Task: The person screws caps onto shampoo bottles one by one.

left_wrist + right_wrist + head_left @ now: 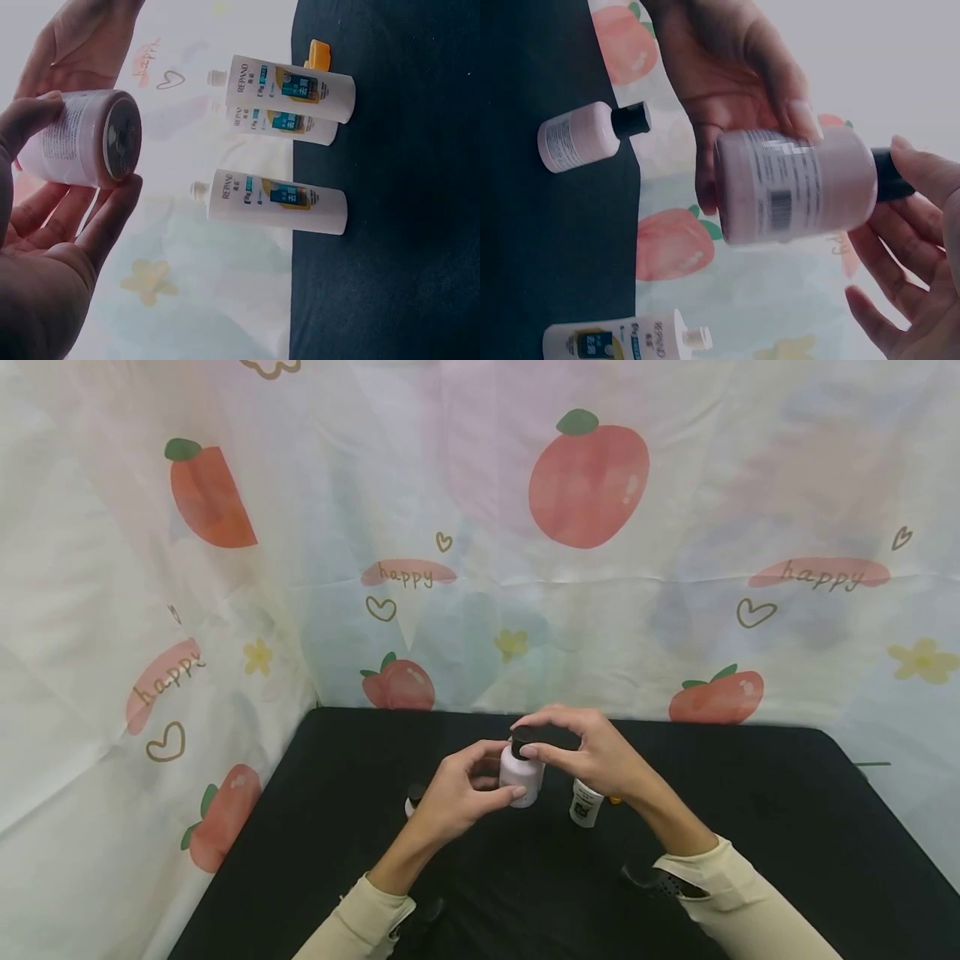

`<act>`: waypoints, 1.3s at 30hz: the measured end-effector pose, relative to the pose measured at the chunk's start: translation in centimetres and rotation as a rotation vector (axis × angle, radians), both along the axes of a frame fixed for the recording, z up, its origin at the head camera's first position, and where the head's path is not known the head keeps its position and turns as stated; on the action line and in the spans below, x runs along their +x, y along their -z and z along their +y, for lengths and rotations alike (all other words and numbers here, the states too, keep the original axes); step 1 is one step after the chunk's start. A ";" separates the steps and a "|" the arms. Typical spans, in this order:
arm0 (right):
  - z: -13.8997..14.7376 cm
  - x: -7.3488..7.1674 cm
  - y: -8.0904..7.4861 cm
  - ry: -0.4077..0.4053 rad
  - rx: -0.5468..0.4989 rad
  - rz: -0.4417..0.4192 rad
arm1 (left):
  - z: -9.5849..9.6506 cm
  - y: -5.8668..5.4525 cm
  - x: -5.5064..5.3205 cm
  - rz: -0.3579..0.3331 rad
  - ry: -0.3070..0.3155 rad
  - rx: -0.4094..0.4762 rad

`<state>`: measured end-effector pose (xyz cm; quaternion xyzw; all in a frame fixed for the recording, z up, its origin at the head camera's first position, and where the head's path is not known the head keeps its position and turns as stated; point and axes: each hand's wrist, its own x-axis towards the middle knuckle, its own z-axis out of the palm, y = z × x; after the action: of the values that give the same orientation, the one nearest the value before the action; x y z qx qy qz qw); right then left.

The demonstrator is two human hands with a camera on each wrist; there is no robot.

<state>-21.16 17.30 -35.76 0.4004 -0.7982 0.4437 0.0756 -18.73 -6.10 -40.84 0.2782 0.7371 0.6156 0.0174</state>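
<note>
A pale pink bottle (pixel 522 781) with a black cap (pixel 520 742) is held off the table, its base showing in the left wrist view. My left hand (pixel 467 789) grips its body between thumb and fingers. Thumb and fingers of my right hand (pixel 600 752) pinch the cap from above. On the bottle's side, the right wrist view shows a printed label with a barcode (pixel 781 209). Another pink bottle (pixel 579 139) with a black cap stands on the table beyond; in the head view my left hand partly hides it.
Several white bottles stand on the black table (pixel 322 860), including a pair (pixel 296 88) close together and one apart (pixel 277 201). An orange object (pixel 319 55) lies behind the pair. Fruit-printed cloth (pixel 480 635) hangs along the table's back and left sides.
</note>
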 end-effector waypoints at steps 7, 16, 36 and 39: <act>-0.7 0.3 0.6 0.074 -0.058 0.090 | 0.3 0.5 0.0 0.067 -0.063 0.006; -1.5 0.7 1.1 0.193 -0.085 0.142 | 0.7 0.5 0.4 0.184 -0.159 -0.035; -0.9 0.6 0.7 0.097 -0.076 -0.130 | -0.1 0.1 -0.2 0.087 -0.083 -0.048; -1.0 0.6 0.8 0.115 -0.095 -0.135 | 0.0 0.1 -0.1 0.082 -0.087 -0.045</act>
<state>-20.52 16.27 -36.60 0.3189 -0.8013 0.5018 0.0659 -18.84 -6.10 -40.98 0.2703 0.7624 0.5870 -0.0333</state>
